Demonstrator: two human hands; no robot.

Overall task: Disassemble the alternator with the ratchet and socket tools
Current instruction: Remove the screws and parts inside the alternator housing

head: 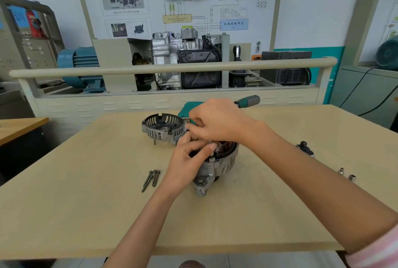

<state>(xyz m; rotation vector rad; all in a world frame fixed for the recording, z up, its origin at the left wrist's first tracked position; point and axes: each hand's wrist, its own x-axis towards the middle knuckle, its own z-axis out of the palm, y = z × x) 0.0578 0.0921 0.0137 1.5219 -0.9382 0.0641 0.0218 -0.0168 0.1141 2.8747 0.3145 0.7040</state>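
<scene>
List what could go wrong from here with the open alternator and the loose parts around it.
1. Both hands, left and right, work at the exposed copper windings; fingers may nick them.
2. The alternator housing sits tilted and may roll.
3. The loose bolts and sockets could get knocked off the table.

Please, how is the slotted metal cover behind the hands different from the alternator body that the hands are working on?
The slotted cover lies free and untouched; the alternator body has both the left hand and the right hand at its top rim. The cover looks shallow and hollow; the body is deeper, with copper windings showing inside. Both are grey slotted metal.
</scene>
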